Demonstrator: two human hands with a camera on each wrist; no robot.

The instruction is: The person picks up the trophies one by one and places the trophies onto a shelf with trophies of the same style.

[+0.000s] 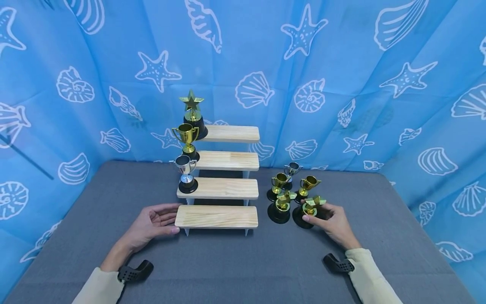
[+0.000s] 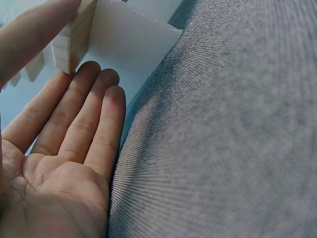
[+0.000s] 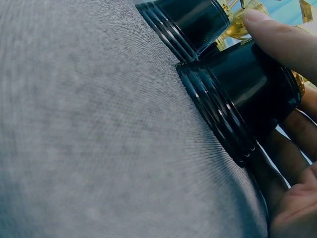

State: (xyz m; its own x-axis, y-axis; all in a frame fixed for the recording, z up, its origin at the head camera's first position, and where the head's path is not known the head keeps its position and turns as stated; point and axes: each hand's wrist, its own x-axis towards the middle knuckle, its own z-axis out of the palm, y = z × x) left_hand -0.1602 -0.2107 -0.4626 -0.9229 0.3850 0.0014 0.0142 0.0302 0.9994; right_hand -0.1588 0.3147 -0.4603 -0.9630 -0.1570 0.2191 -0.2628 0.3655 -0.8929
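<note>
A four-step wooden stand (image 1: 218, 216) rises at the table's middle. On its left end stand a silver cup trophy (image 1: 186, 174), a gold cup trophy (image 1: 187, 141) and a gold star trophy (image 1: 193, 113). My left hand (image 1: 155, 223) lies open against the lowest step's left end (image 2: 73, 37), thumb on top, fingers (image 2: 94, 114) straight. My right hand (image 1: 331, 223) grips the black base (image 3: 247, 94) of a gold star trophy (image 1: 309, 211) standing on the table. A second star trophy (image 1: 281, 206) stands just left of it, bases touching.
Behind the held trophy stand two gold cup trophies (image 1: 277, 185) (image 1: 307, 186) and a small silver cup (image 1: 292, 172). The grey table (image 1: 235, 261) is walled by a blue seashell cloth (image 1: 341, 84) at the back and both sides.
</note>
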